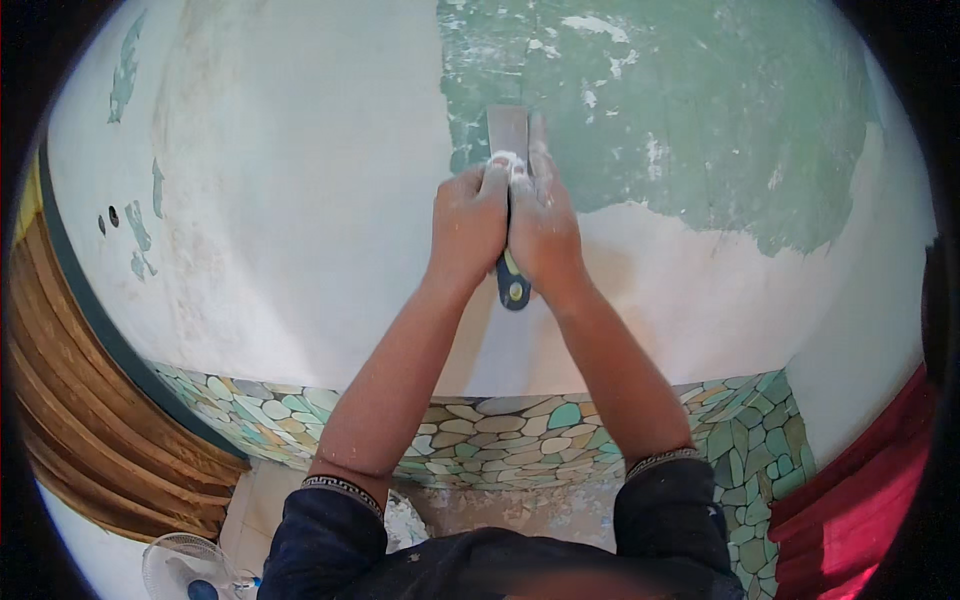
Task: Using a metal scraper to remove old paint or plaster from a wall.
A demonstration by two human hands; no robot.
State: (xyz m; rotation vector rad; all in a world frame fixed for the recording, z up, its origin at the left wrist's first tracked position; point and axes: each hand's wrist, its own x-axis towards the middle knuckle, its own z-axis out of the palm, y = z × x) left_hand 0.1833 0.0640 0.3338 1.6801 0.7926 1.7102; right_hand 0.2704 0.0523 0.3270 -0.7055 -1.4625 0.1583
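Note:
Both my hands grip one putty knife, its flat metal blade (508, 129) pointing up the wall and its dark handle (514, 291) showing below my palms. My left hand (469, 217) wraps the handle from the left, thumb near the blade's base. On the other side my right hand (546, 225) presses in, with fingers stretched up along the blade. White dust coats the thumbs and fingers. Behind the blade is a green patch of wall (690, 127) with white flecks and a ragged lower edge. Pale wall surface (315, 187) borders it on the left and below.
Pebble-patterned wall covering (502, 431) runs along the bottom of the wall. A brown curtain (97, 390) hangs at left, above a fan (184, 566). At right hangs a red curtain (855, 487). Pale debris lies on the floor (517, 510).

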